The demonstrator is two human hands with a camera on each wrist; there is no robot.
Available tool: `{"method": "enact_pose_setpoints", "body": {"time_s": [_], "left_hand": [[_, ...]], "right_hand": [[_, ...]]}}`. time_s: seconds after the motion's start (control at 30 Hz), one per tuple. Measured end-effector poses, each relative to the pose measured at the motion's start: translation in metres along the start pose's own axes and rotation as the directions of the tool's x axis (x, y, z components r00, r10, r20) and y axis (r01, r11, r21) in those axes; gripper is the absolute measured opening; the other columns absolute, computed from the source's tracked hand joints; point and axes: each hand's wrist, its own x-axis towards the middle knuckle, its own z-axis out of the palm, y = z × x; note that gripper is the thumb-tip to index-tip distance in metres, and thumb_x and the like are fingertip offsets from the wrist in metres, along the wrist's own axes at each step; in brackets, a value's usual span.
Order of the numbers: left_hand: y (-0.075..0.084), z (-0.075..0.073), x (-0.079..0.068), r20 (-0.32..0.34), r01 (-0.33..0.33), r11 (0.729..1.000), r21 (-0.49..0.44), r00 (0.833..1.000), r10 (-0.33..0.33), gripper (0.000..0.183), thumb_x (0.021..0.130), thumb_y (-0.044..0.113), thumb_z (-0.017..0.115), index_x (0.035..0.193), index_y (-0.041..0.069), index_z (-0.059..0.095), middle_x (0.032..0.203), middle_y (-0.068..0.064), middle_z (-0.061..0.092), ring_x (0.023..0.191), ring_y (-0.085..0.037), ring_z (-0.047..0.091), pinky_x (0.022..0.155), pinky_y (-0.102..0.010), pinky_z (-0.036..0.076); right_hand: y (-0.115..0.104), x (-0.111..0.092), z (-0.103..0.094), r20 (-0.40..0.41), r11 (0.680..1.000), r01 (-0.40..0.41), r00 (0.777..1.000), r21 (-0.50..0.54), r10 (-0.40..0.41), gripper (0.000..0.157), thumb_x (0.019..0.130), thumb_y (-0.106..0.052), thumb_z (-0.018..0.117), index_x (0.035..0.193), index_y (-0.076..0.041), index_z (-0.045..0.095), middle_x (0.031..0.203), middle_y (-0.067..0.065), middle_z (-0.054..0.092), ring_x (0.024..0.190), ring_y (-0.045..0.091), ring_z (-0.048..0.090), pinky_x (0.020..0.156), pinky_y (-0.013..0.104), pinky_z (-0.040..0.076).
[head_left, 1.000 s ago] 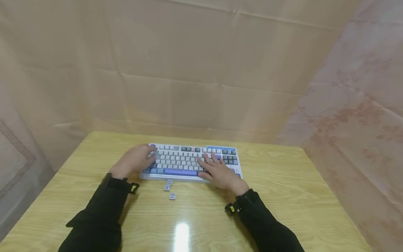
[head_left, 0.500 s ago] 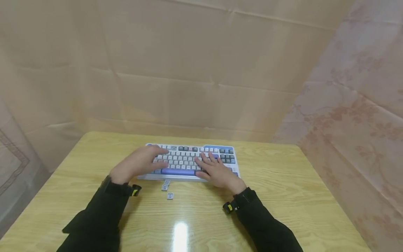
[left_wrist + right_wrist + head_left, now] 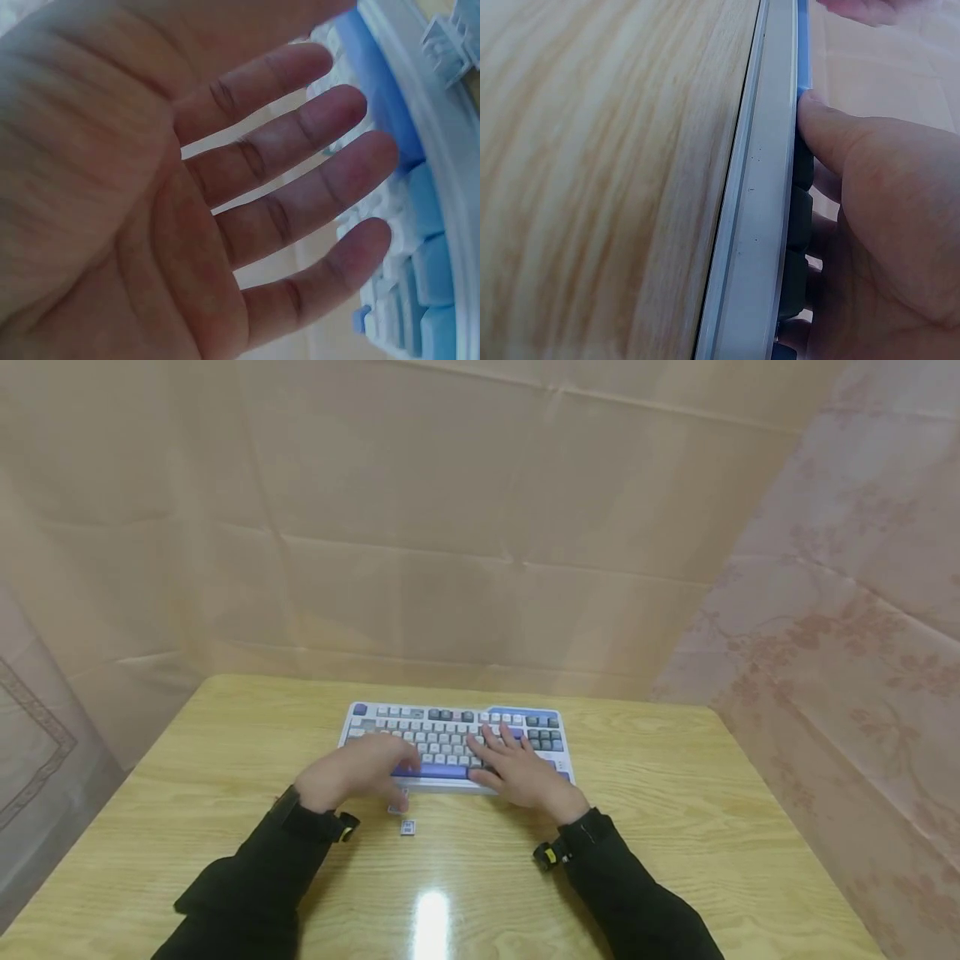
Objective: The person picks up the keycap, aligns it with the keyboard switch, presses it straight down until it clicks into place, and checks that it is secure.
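A white computer keyboard [image 3: 442, 788] with white, grey, blue and purple keycaps lies near the table's back edge. My left hand [image 3: 363, 768] reaches over its front left corner, fingers spread and slightly bent, thumb low by the loose keycaps. In the left wrist view the palm and fingers [image 3: 349, 172] hold nothing, and loose keycaps [image 3: 446, 52] show past the keyboard's front edge. One loose keycap [image 3: 407, 827] lies in front of the keyboard; others just behind it are partly covered by my thumb. My right hand [image 3: 525, 775] rests spread on the keyboard's right half, thumb [image 3: 825, 124] by the space bar.
The wooden table [image 3: 660, 843] stretches around the keyboard, with a bright reflection near the front. Beige cloth [image 3: 450, 527] hangs behind it, and patterned cloth [image 3: 862, 635] hangs at the right.
My left hand first moved right over the keyboard's left keys, then down toward me to its front edge and the loose keycaps. The right hand has stayed in place on the keys.
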Motion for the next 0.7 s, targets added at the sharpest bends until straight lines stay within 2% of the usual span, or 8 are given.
{"method": "enact_pose_setpoints", "body": {"time_s": [0.2,0.43,0.57,0.7], "left_hand": [[0.006,0.005,0.002,0.021,0.062,0.998,0.032,0.998,-0.063,0.037,0.063,0.021,0.085,0.095,0.012,0.070,0.082,0.002,0.061,0.072,-0.016,0.051,0.071,-0.035,0.045],[0.012,0.013,0.004,0.053,-0.009,1.000,0.012,0.999,0.008,0.041,0.061,0.027,0.086,0.094,0.011,0.069,0.088,0.000,0.063,0.078,-0.016,0.054,0.073,-0.036,0.047],[0.020,0.020,0.005,0.081,0.045,0.999,0.024,0.996,-0.047,0.046,0.058,0.036,0.086,0.092,0.013,0.067,0.083,0.002,0.061,0.071,-0.016,0.050,0.067,-0.034,0.045],[0.027,0.024,0.004,0.072,0.085,0.995,0.061,0.993,-0.089,0.047,0.054,0.037,0.088,0.086,0.013,0.065,0.077,0.004,0.059,0.067,-0.016,0.049,0.062,-0.033,0.044]], "right_hand": [[-0.001,0.000,-0.001,0.009,1.000,-0.009,1.000,-0.006,0.009,0.061,0.099,-0.052,0.033,0.152,-0.023,0.021,0.157,0.010,0.013,0.142,0.034,0.004,0.109,0.057,0.006],[0.001,0.001,0.000,0.008,1.000,-0.012,1.000,-0.017,0.013,0.062,0.098,-0.054,0.031,0.152,-0.025,0.021,0.157,0.009,0.012,0.142,0.033,0.004,0.109,0.057,0.007],[0.002,0.001,0.000,0.008,1.000,-0.016,1.000,-0.018,0.017,0.062,0.098,-0.054,0.031,0.152,-0.026,0.021,0.157,0.008,0.012,0.142,0.033,0.003,0.109,0.057,0.006],[0.003,0.001,0.001,0.008,1.000,-0.018,1.000,-0.025,0.018,0.062,0.098,-0.054,0.031,0.152,-0.026,0.020,0.157,0.009,0.012,0.142,0.032,0.003,0.109,0.057,0.006]]}}
